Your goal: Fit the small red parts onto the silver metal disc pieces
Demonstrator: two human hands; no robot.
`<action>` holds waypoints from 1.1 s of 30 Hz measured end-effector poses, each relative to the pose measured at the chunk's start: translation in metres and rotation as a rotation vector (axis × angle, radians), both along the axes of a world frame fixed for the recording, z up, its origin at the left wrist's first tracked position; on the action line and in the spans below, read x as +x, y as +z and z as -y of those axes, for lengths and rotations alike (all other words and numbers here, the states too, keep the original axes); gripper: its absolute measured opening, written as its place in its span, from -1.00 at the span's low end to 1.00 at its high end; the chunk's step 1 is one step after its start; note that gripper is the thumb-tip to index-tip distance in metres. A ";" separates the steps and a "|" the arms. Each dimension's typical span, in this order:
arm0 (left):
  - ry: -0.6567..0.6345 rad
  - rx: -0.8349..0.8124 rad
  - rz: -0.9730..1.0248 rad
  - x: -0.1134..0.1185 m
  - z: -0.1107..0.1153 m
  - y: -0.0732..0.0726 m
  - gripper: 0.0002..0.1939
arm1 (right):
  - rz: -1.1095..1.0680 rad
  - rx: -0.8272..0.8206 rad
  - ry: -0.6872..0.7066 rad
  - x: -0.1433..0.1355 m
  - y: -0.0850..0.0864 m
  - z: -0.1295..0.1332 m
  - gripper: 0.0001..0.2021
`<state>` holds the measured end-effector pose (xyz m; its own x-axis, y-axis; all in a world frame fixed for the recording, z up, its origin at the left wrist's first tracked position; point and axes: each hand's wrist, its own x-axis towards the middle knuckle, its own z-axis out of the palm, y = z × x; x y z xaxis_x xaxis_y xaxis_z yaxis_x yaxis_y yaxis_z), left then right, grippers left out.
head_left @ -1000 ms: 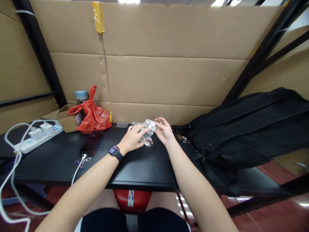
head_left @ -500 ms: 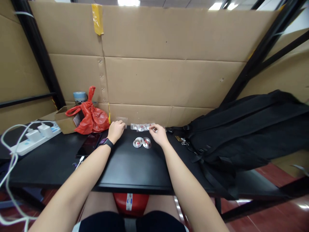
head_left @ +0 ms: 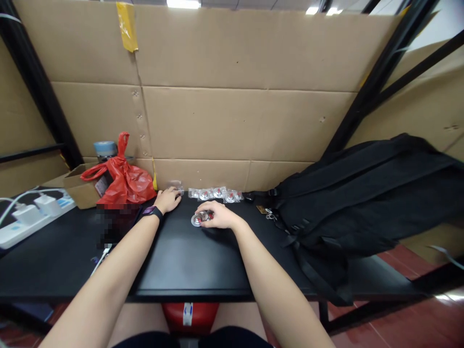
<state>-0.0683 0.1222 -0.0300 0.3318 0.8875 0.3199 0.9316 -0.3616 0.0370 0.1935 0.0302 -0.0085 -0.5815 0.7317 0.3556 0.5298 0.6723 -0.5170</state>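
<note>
Several small round silver pieces with red marks in clear wrappers (head_left: pixel 218 192) lie in a row along the foot of the cardboard wall. Nearer the front, my right hand (head_left: pixel 217 215) has its fingers closed on a silver disc, and another silver disc (head_left: pixel 196 220) lies at its fingertips on the black table. My left hand (head_left: pixel 168 199), with a dark watch at its wrist, rests with fingers spread on the tabletop, its fingertips beside a clear plastic piece (head_left: pixel 176 184).
A red plastic bag (head_left: pixel 125 181) and an open cardboard box (head_left: pixel 81 186) stand at the left, beyond a white power strip (head_left: pixel 36 220) with cables. On the right lies a large black backpack (head_left: pixel 369 193) with straps and keys (head_left: pixel 270 214).
My right hand has moved from the row of wrapped pieces towards me and onto the silver discs. The whole view has shifted slightly. My left hand stays near the clear plastic.
</note>
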 end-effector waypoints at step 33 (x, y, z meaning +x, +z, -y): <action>-0.178 0.255 0.676 0.054 0.106 0.047 -0.86 | -0.921 -0.362 -0.290 -0.035 -0.006 0.005 -0.56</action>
<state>-0.0139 0.0159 0.0172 0.1210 0.7094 0.6943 0.6617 -0.5791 0.4763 0.1582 0.0252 -0.0144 0.0216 0.9523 0.3045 -0.0573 0.3052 -0.9506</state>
